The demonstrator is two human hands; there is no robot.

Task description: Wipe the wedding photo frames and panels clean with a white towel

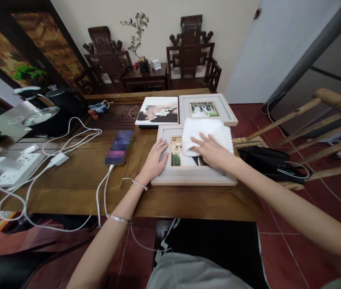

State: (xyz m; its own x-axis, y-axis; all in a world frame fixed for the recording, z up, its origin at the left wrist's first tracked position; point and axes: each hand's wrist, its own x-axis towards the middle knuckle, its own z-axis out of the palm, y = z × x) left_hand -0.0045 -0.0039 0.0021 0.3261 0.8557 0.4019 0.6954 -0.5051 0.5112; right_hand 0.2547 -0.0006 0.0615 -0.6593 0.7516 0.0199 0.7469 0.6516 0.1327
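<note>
A framed photo [176,151] in a pale wooden frame with a wide grey mat lies on the wooden table in front of me. My left hand [156,158] rests on its left edge, fingers stretched out and thumb apart. On the right part of the frame lies a folded white cloth [224,138], covering part of the picture. My right hand [209,150] presses on this cloth from above with its fingers spread. Behind are a second framed photo [230,114] and, to its left, a white-topped panel with a photo [141,114].
A phone [118,147] on a white cable lies left of my left hand. Farther left are a white power strip [19,168], tangled cables and a black kettle [64,104]. A wooden chair [297,116] with a black bag [263,162] stands right of the table [164,200].
</note>
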